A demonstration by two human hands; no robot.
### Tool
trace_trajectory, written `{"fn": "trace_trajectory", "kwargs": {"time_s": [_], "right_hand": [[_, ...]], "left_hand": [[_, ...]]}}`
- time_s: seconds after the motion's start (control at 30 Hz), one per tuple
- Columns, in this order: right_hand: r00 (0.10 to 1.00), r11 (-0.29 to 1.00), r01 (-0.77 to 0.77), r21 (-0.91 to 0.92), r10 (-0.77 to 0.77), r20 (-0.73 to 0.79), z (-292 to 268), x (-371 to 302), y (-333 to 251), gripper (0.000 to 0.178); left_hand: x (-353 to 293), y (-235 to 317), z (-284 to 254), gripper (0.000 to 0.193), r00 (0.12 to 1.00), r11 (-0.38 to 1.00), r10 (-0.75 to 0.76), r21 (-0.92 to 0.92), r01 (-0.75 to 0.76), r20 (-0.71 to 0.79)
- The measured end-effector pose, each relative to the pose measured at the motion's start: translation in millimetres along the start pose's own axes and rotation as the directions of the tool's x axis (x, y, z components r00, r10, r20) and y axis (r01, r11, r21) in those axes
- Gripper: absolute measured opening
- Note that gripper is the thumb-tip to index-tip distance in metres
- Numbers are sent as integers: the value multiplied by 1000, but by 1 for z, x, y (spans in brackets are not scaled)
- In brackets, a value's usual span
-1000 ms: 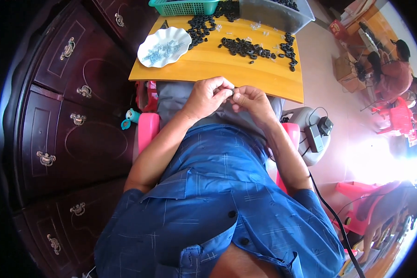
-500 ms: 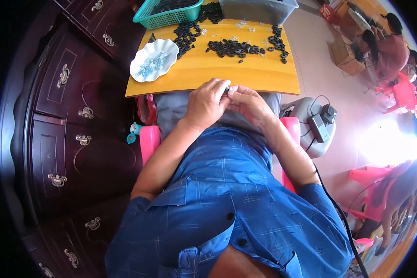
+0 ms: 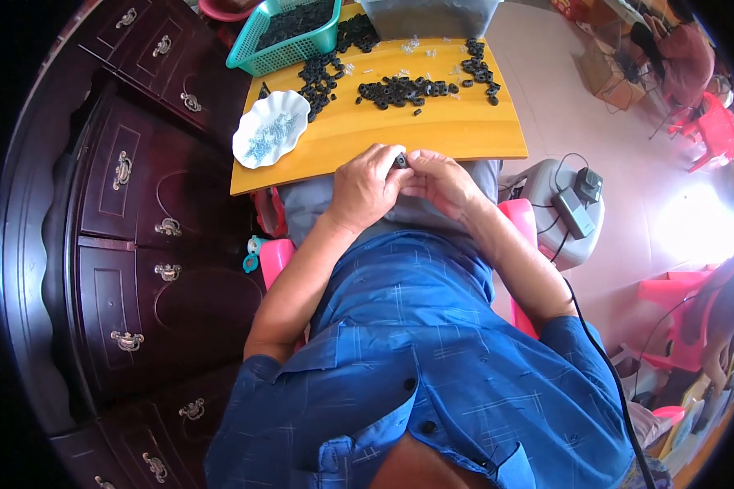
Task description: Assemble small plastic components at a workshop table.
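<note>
Just in front of the table's near edge, a small black plastic part [image 3: 400, 161] sits between my two hands. My left hand [image 3: 364, 186] is closed, with thumb and fingertips pinching the part. Curled up against its other side is my right hand [image 3: 442, 181], its thumb and index finger pressed together at the part. Whether the right fingertips hold another tiny piece is hidden. On the table, a heap of similar black parts [image 3: 400, 91] lies beyond my hands. A white scalloped dish [image 3: 298, 106] at the left holds many thin, clear bluish pieces.
The yellow wooden table [image 3: 367, 143] carries a green basket [image 3: 279, 59] of black parts and a grey translucent bin [image 3: 432, 18]. Dark drawers [image 3: 163, 277] stand left. A grey stool [image 3: 579, 244] with power adapters stands right. Other people sit at far right.
The whole view has tilted slightly, so the table and cabinet appear shifted. My hands stay together, and the black part shows more clearly between the fingertips.
</note>
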State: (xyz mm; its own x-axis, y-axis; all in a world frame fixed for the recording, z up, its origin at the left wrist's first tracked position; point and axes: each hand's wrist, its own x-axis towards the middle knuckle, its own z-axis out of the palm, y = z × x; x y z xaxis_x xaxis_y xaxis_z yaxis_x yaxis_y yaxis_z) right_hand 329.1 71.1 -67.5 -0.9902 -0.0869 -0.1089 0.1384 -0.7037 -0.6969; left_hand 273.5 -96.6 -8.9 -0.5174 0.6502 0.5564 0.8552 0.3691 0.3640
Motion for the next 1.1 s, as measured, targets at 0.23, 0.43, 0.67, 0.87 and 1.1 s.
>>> {"fn": "trace_trajectory", "kwargs": {"time_s": [0.23,0.43,0.67,0.87,1.1], "right_hand": [[1000,992,-16,-127,14,-14,6,-2,-3,21],[907,524,248,-815,-421,5,-6,15,-40,19],[735,-182,168,-969,-632,246,-33,72,-82,17],[767,-335,70,-940,-584,266,-35,102,-79,18],[799,-397,20,-917,-545,254,-34,94,-75,16]], "left_hand": [[-2,-7,-4,24,999,999,17,-41,-15,41],[-21,-33,-5,27,947,919,-226,-273,285,228],[-30,-65,-37,35,611,923,-217,-43,382,761],[61,-148,-106,29,783,537,-471,-573,620,406],[152,-145,-118,36,928,911,-336,-304,278,-161]]}}
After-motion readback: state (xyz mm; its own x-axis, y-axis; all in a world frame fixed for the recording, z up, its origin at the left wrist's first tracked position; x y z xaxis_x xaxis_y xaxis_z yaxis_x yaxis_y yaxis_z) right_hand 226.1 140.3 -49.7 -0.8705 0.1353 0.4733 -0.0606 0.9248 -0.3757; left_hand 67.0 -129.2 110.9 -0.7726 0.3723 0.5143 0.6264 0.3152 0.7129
